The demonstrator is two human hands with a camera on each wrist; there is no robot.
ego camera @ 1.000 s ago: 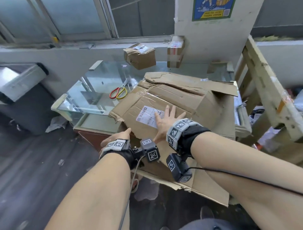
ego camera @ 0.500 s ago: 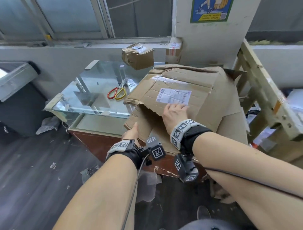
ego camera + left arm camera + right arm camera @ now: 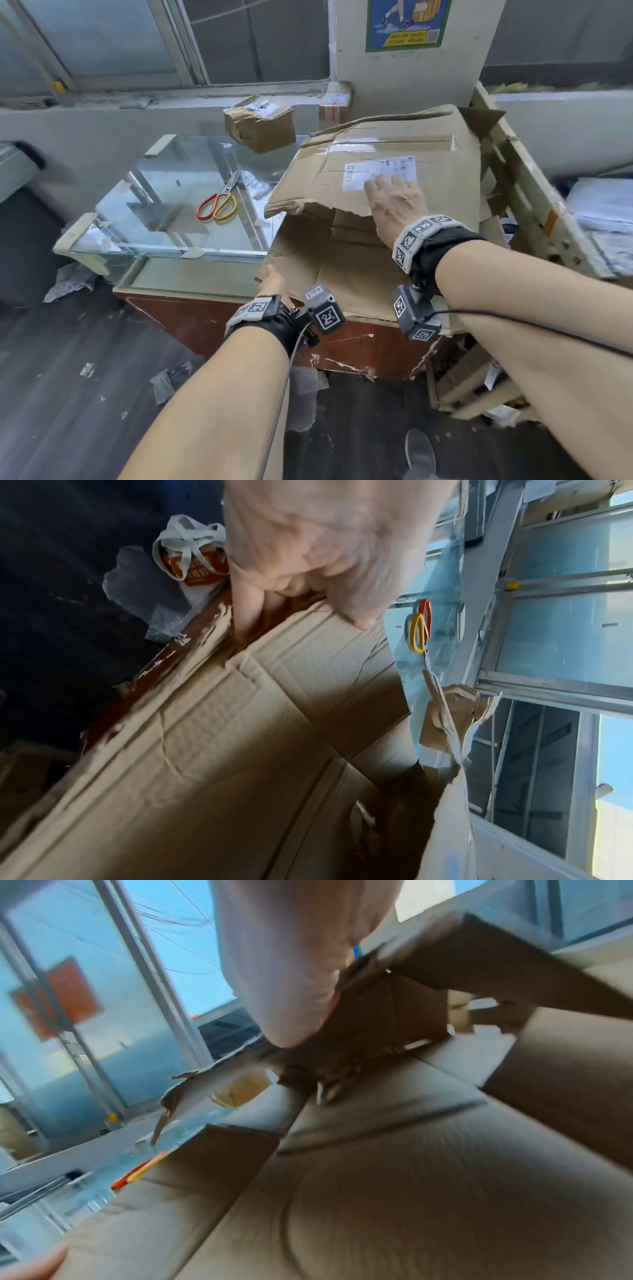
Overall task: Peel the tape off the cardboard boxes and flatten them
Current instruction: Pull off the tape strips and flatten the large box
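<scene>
A large worn cardboard box (image 3: 349, 274) lies on the right part of a glass counter (image 3: 164, 205), its top panel raised off the bottom one. The top panel carries a white label (image 3: 356, 174) and a strip of clear tape (image 3: 387, 140). My right hand (image 3: 394, 202) has straight fingers on top of that panel by the label. Its thumb (image 3: 284, 1001) sits at the torn edge, under the panel. My left hand (image 3: 274, 281) grips the bottom panel's near left corner. There the left hand (image 3: 308, 561) has its thumb on top of the cardboard (image 3: 240, 750) and its fingers curled beneath.
Red and yellow scissors (image 3: 217, 205) lie on the glass left of the box. Two small boxes (image 3: 260, 123) (image 3: 335, 102) sit by the window sill. A wooden pallet (image 3: 513, 192) leans at the right. Tape scraps (image 3: 164, 383) litter the dark floor.
The box lay flat a second ago; its labelled panel has risen and swung away from me. My right hand went with it, and my left hand slid to the near corner.
</scene>
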